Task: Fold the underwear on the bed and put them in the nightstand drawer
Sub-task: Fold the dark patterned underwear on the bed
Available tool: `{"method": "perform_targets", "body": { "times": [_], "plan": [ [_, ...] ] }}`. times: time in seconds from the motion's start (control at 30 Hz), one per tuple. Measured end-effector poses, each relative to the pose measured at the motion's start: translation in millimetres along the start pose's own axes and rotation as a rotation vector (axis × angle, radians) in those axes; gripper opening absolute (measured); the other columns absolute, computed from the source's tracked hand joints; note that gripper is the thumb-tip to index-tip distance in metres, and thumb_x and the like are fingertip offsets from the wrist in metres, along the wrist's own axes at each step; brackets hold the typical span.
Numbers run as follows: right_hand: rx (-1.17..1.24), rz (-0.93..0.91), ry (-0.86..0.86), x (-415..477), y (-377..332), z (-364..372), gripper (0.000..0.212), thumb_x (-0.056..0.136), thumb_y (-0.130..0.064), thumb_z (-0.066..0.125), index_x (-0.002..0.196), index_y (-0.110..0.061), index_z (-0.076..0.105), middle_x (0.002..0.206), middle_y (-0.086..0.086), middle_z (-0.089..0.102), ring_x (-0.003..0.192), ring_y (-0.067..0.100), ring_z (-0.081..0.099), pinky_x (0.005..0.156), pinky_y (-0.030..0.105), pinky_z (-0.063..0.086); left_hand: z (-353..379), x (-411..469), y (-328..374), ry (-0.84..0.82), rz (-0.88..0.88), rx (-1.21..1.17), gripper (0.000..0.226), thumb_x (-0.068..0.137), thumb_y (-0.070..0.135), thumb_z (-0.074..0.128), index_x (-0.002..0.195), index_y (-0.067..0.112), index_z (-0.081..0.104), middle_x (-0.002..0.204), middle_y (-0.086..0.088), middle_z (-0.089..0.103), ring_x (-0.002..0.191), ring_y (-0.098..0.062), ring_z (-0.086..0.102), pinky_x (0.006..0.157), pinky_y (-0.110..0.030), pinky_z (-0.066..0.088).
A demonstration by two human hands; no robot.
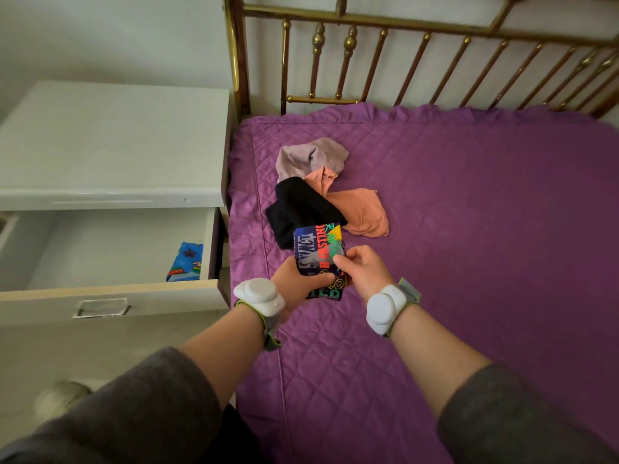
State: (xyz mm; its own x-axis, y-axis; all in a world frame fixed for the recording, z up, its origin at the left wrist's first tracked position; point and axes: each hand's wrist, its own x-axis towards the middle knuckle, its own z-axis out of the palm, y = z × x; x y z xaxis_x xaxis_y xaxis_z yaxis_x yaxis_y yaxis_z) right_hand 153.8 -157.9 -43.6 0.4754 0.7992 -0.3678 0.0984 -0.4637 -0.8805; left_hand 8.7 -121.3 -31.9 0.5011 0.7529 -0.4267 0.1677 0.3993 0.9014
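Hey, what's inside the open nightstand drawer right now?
One folded blue patterned piece lies against the right wall of the drawer. The rest shows bare white bottom; the front panel hides the nearest strip.

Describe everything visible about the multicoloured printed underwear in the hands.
The printed underwear is folded into a compact rectangle of soft fabric, dark blue and black with red, green and yellow lettering. The left hand grips its lower left, the right hand pinches its right edge. It sits above the purple bedspread, overlapping the black garment.
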Motion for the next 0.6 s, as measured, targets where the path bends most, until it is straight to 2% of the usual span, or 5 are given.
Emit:
{"method": "perform_targets", "body": {
  "times": [0.17,0.27,0.37,0.47,0.6],
  "plan": [
    [0.046,-0.023,0.009,7,-15,13,0.025,0.080,-0.028,0.069,0.070,-0.022,0.047,0.083,0.014,0.055,0.080,0.025,0.052,0.081,0.051,0.045,-28,-3,3,-0.110,0.032,-0.005,0.034,0.076,0.005,0.075,0.105,0.021,0.066,0.100,-0.001,0.073,0.090,-0.013,0.070,0.088,-0.029,0.055],
    [0.036,-0.032,0.001,10,-23,20,0.026,0.079,-0.021,0.069,0.068,-0.023,0.045,0.082,0.013,0.055,0.081,0.025,0.053,0.083,0.055,0.047,-40,-4,1,-0.130,0.008,-0.033,0.042,0.075,0.003,0.076,0.112,0.017,0.062,0.107,-0.007,0.072,0.096,-0.018,0.070,0.087,-0.032,0.056],
    [-0.033,-0.075,0.005,13,-33,33,0.031,0.078,-0.013,0.069,0.065,-0.024,0.043,0.073,0.005,0.051,0.076,0.023,0.050,0.075,0.048,0.046,-52,-3,-6,-0.100,0.007,-0.064,0.046,0.074,0.002,0.076,0.115,0.013,0.060,0.110,-0.009,0.071,0.097,-0.019,0.069,0.087,-0.031,0.056],
    [-0.090,-0.144,-0.029,15,-43,48,0.032,0.079,-0.005,0.066,0.064,-0.023,0.044,0.073,0.006,0.050,0.074,0.022,0.048,0.074,0.047,0.045,-66,-3,-11,-0.049,-0.023,-0.084,0.042,0.073,0.005,0.078,0.110,0.016,0.061,0.107,-0.006,0.071,0.096,-0.019,0.069,0.088,-0.034,0.055],
    [-0.095,-0.293,-0.165,18,-62,85,0.030,0.080,0.009,0.057,0.069,-0.018,0.064,0.078,-0.001,0.063,0.078,0.014,0.059,0.082,0.032,0.047,-97,1,-14,0.018,-0.026,-0.129,0.046,0.072,0.004,0.078,0.114,0.012,0.061,0.109,-0.009,0.071,0.100,-0.021,0.069,0.089,-0.035,0.055]
  ]
}}
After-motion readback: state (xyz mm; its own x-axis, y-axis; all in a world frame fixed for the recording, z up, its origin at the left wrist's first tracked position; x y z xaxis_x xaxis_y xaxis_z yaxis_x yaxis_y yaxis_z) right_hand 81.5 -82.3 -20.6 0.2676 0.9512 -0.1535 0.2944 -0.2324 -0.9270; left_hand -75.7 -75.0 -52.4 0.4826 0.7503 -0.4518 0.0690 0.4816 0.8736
